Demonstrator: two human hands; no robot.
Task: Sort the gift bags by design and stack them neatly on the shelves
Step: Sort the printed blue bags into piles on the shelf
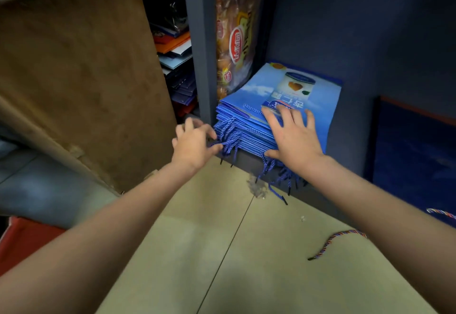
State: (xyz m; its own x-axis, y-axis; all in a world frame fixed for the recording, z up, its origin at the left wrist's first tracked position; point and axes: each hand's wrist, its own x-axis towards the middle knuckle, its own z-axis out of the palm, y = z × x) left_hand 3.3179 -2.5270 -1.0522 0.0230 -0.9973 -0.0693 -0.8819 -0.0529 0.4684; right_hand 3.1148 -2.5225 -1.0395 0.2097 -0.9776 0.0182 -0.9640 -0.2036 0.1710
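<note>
On the shelf, right hand (pixel 292 138) lies flat atop blue gift bags (pixel 301 91); left hand (pixel 195 143) pinches their cords (pixel 228 138).

Beyond the fingers (pixel 278 116), the stack of blue gift bags (pixel 291 91) fills the shelf floor, open air above it; a grey upright (pixel 199 42) and snack bag (pixel 234 30) close their left side, a brown cardboard sheet (pixel 86 67) farther left

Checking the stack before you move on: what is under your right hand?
The right hand lies flat on the top blue gift bag of a stack; its palm covers part of the print.
</note>
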